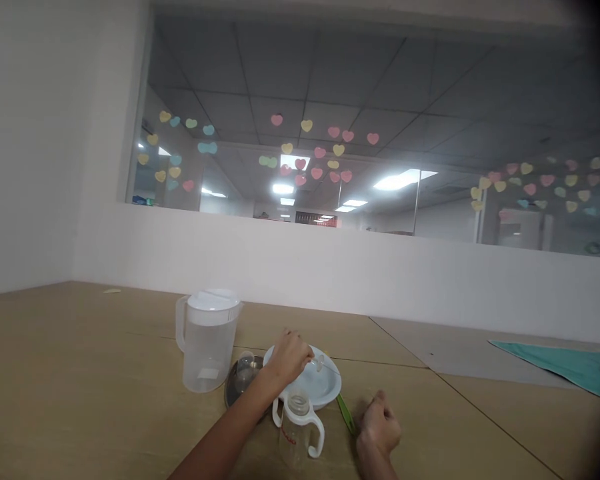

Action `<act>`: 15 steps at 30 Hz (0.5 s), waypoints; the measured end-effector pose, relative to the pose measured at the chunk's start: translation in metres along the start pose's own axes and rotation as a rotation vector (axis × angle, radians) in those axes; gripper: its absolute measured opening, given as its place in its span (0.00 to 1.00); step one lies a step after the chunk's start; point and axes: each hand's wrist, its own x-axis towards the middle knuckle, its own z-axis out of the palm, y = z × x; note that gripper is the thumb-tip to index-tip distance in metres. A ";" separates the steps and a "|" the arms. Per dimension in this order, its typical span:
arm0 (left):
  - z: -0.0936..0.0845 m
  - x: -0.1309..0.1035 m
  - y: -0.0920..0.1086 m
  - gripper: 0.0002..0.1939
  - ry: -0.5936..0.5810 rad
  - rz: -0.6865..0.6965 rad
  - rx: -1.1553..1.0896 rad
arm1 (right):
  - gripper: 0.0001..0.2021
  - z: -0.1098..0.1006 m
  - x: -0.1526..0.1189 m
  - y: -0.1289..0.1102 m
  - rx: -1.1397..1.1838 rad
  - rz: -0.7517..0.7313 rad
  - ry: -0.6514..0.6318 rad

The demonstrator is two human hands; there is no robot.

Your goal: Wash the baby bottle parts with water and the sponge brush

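Observation:
My left hand (291,357) is closed in a pinch over a white bowl (330,395). A small clear piece (320,363) sticks out from its fingertips; its exact kind is too blurred to tell. My right hand (380,427) is curled to the right of the bowl, and whatever its fingers may hold is hidden. Between the two forearms stands an uncapped clear baby bottle (295,437) with white handles and red lettering. A green handle (346,413) lies beside the bowl, close to my right hand.
A lidded translucent pitcher (207,350) stands left of the bowl. Partly behind my left forearm is a metal dish (230,393) with a clear dome-shaped cover (246,363). A teal cloth (565,363) lies far right. Behind the table rises a white wall (280,267) with a window.

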 end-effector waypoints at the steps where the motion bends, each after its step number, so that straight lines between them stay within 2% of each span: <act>1: 0.000 0.000 -0.003 0.10 0.000 -0.020 0.014 | 0.18 -0.001 0.000 -0.003 -0.042 0.062 0.076; 4: -0.002 -0.003 -0.014 0.11 0.003 -0.085 0.040 | 0.18 -0.005 0.001 -0.008 -0.087 0.138 0.183; 9: -0.004 -0.009 -0.022 0.11 0.005 -0.114 0.026 | 0.18 -0.004 0.002 -0.006 -0.098 0.032 0.105; 14: -0.002 -0.011 -0.016 0.12 0.021 -0.120 0.001 | 0.17 -0.001 0.007 0.002 -0.075 0.068 0.110; 15: -0.001 -0.011 -0.015 0.12 0.021 -0.124 -0.004 | 0.17 0.000 0.011 0.007 -0.066 0.039 0.080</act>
